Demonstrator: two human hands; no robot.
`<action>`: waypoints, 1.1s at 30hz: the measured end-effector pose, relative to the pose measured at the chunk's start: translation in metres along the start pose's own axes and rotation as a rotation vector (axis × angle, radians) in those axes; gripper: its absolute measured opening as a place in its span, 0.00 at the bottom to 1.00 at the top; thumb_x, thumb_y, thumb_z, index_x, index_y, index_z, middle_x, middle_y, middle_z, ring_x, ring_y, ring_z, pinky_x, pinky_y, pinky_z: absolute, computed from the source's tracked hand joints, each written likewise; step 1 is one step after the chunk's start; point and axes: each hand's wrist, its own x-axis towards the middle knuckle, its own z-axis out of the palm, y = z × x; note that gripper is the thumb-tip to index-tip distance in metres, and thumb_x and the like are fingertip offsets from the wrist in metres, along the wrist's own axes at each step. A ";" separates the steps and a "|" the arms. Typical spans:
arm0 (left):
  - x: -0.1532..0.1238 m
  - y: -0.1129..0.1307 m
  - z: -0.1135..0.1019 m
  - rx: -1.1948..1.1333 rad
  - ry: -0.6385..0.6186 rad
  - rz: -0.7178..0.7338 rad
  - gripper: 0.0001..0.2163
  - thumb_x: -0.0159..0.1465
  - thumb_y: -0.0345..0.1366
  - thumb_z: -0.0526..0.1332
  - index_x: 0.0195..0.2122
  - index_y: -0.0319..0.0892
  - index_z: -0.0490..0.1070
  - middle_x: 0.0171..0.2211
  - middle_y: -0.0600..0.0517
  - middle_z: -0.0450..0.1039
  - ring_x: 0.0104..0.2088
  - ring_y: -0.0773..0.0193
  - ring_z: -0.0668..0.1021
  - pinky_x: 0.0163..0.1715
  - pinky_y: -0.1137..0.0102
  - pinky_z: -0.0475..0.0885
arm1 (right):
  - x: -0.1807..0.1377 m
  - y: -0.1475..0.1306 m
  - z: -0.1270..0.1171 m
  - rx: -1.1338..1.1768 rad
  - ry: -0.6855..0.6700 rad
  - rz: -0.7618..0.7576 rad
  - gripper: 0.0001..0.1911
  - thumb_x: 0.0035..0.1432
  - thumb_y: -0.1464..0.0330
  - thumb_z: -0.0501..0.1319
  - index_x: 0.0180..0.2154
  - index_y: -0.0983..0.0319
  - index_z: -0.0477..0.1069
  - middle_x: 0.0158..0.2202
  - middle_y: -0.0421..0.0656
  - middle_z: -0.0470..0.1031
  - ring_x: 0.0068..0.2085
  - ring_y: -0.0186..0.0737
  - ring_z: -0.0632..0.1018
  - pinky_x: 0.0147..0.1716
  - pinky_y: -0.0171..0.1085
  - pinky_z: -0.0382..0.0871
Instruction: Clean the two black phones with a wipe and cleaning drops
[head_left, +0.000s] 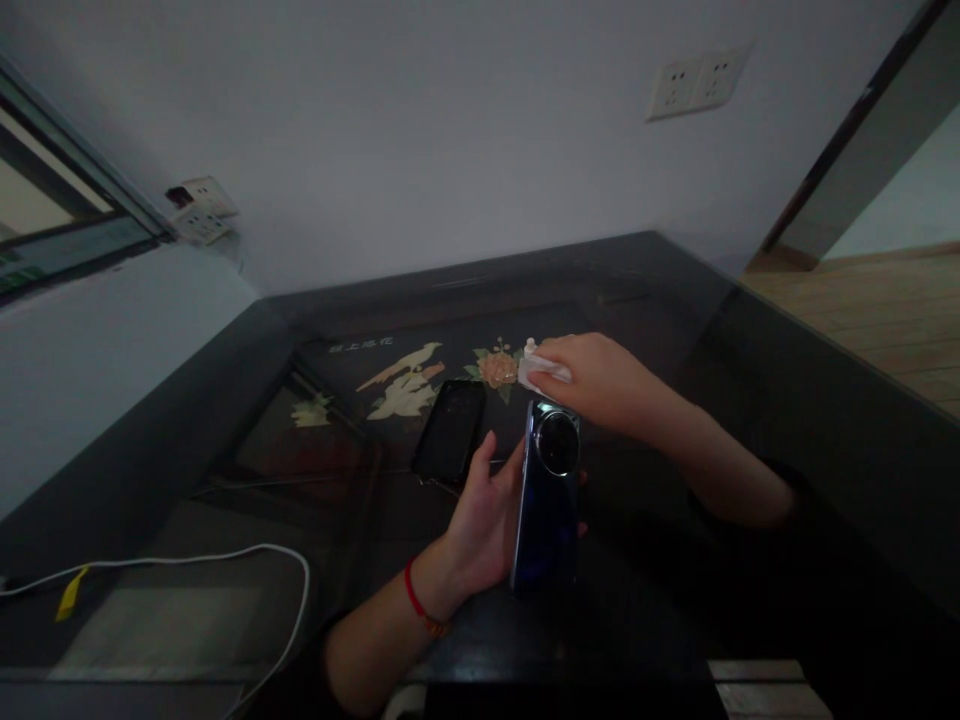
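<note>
My left hand (pixel 484 525) is wrapped around a dark blue smartphone (pixel 546 525), its back and large round camera ring turned toward me. The phone stands tilted upright over the table. Just above its top edge, my right hand (pixel 592 375) pinches a crumpled white tissue (pixel 541 372). A gap appears between the tissue and the phone's camera end, though I cannot tell if they touch. To the left of the phone, a black phone case (pixel 450 430) lies flat on the dark table (pixel 600 285).
Flower and bird pictures (pixel 405 390) decorate the glossy tabletop. A white cable (pixel 255 548) with a yellow tag (pixel 71 595) curves across the near left. Behind the table rises a pale wall with a double socket (pixel 697 82); another socket group (pixel 202 210) sits near the window.
</note>
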 end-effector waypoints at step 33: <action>0.001 0.012 0.000 -0.002 -0.087 0.021 0.27 0.68 0.53 0.42 0.57 0.42 0.66 0.59 0.44 0.66 0.53 0.52 0.72 0.47 0.47 0.68 | 0.006 0.043 -0.002 0.046 -0.223 -0.170 0.14 0.63 0.66 0.54 0.30 0.64 0.74 0.29 0.44 0.75 0.31 0.36 0.73 0.31 0.34 0.59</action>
